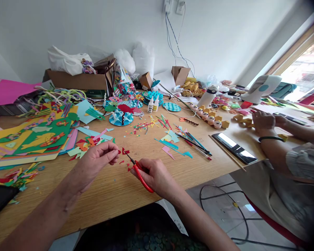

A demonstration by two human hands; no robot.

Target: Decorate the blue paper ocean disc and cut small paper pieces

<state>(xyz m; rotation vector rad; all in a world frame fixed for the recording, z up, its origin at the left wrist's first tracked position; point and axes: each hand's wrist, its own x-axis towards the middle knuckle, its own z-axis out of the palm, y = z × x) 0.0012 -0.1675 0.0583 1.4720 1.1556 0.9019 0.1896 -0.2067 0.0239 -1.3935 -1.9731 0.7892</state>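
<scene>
And here are the scissors (144, 181), just below the centre of the frame, glossy red handles in the right hand (158, 176), slim dark blades slanting away toward the upper left! The tips reach the red paper scrap (126, 151), an angular bit on the table (99, 195), though whether they touch it is hard to tell. Now left of those tips: a tiny dark-red piece (119, 152), pinched at the fingertips of the left hand (101, 156), mostly hidden, its outline too small to read. And below the blades, more little red snippets (121, 161), irregular, scattered loose on the wood, some right beside the right hand!
</scene>
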